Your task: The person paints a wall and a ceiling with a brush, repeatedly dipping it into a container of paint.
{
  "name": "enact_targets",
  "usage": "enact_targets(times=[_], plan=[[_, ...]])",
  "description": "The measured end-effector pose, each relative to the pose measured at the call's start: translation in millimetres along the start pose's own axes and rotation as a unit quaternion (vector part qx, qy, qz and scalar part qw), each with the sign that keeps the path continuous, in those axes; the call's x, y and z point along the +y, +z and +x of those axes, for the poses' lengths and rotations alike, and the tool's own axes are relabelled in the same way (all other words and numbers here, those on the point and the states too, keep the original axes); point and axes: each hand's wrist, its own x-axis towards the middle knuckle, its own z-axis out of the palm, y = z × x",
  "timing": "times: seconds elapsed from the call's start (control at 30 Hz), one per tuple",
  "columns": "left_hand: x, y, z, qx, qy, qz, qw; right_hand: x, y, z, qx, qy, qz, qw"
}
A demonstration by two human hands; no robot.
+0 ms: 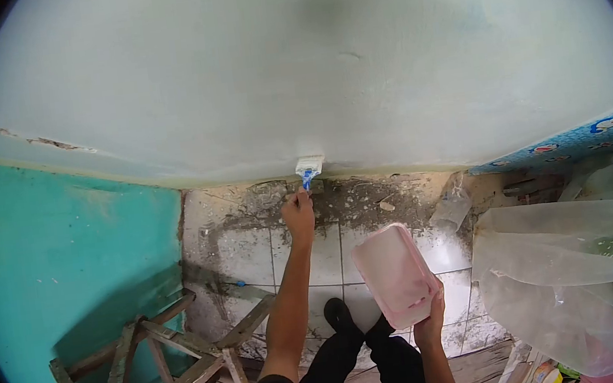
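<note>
My left hand (298, 213) is closed round the blue handle of a paintbrush (309, 166). White bristles of the brush lie against the bottom of the pale wall (234, 86), just above the dirty strip of floor. Lower and to the right, my right hand (431, 317) grips the near right corner of a pink plastic container (395, 276), tilted over the floor tiles. Whitish stuff coats the inside of the container. Part of my right hand is hidden by the container's edge.
A wooden frame (168, 366) stands at the lower left by a turquoise wall (63, 242). Translucent plastic sheeting (556, 261) hangs or lies at the right. A clear plastic bag (453, 205) rests near the wall. My feet are on white tiles (315, 266).
</note>
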Motion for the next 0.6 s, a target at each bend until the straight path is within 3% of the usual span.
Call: enact_targets(times=[0.13, 0.27, 0.37, 0.43, 0.6], plan=[[110, -25, -56, 0.015, 0.058, -0.117, 0.991, -4, 3, -10, -0.011, 0.007, 0.0, 1.0], [147, -22, -77, 0.035, 0.152, -0.14, 0.978, -6, 5, -17, -0.022, 0.007, 0.0, 1.0], [89, 5, -52, 0.029, 0.204, -0.156, 0.966, 4, -2, -20, -0.033, 0.002, -0.021, 0.999], [19, 18, -24, -0.01, 0.168, -0.122, 0.978, 8, -6, -20, -0.037, -0.008, -0.034, 0.999], [-146, 55, 21, 0.022, 0.126, -0.019, 0.992, 26, -20, -12, -0.024, 0.01, 0.001, 1.0]])
